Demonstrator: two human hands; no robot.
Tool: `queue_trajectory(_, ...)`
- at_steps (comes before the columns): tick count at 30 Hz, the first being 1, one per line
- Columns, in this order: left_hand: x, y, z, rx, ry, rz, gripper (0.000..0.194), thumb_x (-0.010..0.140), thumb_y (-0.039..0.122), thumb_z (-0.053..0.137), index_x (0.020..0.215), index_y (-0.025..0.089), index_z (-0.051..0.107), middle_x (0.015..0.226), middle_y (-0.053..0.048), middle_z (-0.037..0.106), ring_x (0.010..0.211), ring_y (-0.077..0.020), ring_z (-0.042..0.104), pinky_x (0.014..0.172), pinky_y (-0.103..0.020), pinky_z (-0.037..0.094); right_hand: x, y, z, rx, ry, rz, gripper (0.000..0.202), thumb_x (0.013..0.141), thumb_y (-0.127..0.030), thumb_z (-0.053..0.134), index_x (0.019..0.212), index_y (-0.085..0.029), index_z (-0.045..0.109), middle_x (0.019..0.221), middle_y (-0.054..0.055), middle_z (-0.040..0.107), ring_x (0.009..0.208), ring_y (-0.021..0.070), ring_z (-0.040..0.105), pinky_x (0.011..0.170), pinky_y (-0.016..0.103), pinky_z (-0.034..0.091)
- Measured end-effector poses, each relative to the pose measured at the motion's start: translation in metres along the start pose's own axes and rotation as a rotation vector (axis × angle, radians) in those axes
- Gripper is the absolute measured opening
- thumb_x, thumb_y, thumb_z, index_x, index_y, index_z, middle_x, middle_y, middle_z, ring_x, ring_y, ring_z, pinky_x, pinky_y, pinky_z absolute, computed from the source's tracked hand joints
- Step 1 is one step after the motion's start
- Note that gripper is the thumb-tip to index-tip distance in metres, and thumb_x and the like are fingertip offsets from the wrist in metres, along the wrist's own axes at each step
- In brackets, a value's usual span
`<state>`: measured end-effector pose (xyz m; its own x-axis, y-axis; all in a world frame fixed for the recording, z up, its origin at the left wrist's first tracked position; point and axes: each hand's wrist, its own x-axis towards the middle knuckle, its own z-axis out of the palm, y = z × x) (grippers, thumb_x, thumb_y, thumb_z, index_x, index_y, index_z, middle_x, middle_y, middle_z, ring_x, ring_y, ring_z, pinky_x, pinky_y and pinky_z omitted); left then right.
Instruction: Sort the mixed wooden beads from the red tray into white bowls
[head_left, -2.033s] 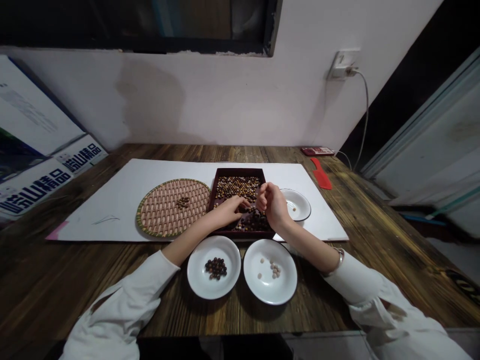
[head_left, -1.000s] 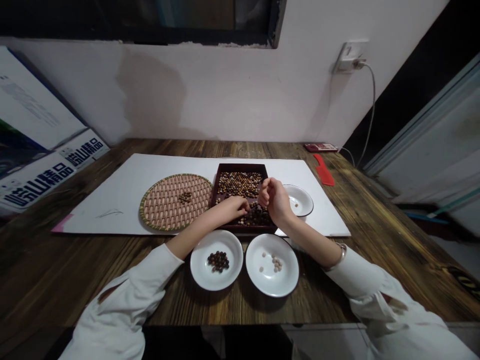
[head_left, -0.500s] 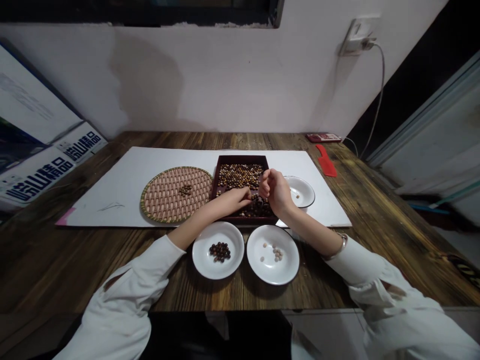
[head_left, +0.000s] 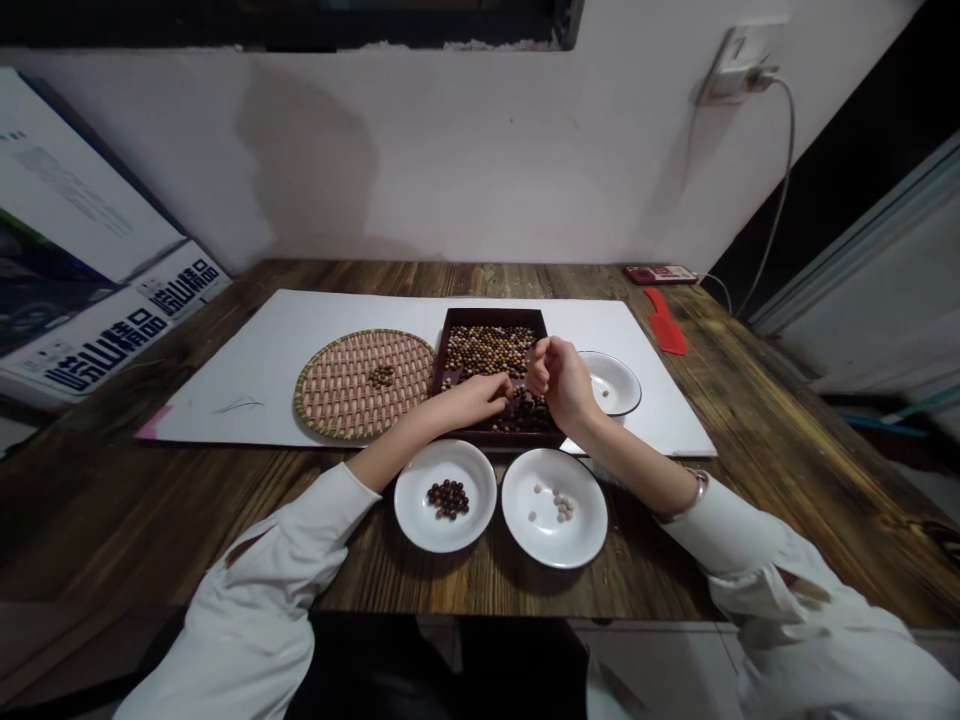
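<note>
A dark square tray full of brown, yellow and pale beads lies in the middle of a white board. My left hand reaches over the tray's front part, fingers bent down towards the dark beads; whether a bead is between the fingertips is too small to tell. My right hand hovers at the tray's right side with curled fingers; what it holds, if anything, is hidden. In front of the tray, one white bowl holds dark beads and another holds pale ones.
A round woven mat with a few brown beads lies left of the tray. Behind my right wrist is a white dish with one small bead. A red comb and a phone lie at the right; boxes stand left.
The whole view has shifted slightly, so things appear a little further right. Both hands keep nearly the same place and pose over the tray.
</note>
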<state>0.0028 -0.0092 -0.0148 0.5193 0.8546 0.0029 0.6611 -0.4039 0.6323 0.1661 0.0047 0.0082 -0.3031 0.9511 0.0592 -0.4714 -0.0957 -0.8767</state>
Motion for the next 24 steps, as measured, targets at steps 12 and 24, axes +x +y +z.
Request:
queue_trajectory(12, 0.001, 0.008, -0.008, -0.375, -0.070, 0.007, 0.018, 0.087, 0.023, 0.050, 0.100, 0.014, 0.059, 0.097, -0.005, 0.068, 0.087, -0.0155, 0.061, 0.082, -0.030, 0.047, -0.001, -0.001, 0.002, -0.017, 0.011, -0.005, 0.023, 0.088, -0.033, 0.040, 0.068, -0.021, 0.045, 0.043, -0.007, 0.035, 0.036, 0.0074, 0.030, 0.038, 0.019, 0.028)
queue_trajectory(24, -0.003, 0.014, -0.020, -0.960, -0.155, -0.081, 0.035, 0.085, 0.043, 0.062, 0.100, 0.012, 0.059, 0.094, -0.009, 0.072, 0.075, -0.0113, 0.064, 0.071, -0.025, 0.047, -0.001, 0.000, 0.001, -0.021, 0.018, -0.007, 0.022, 0.086, -0.033, 0.042, 0.068, -0.021, 0.046, 0.041, -0.007, 0.036, 0.035, 0.0079, 0.030, 0.037, 0.019, 0.027)
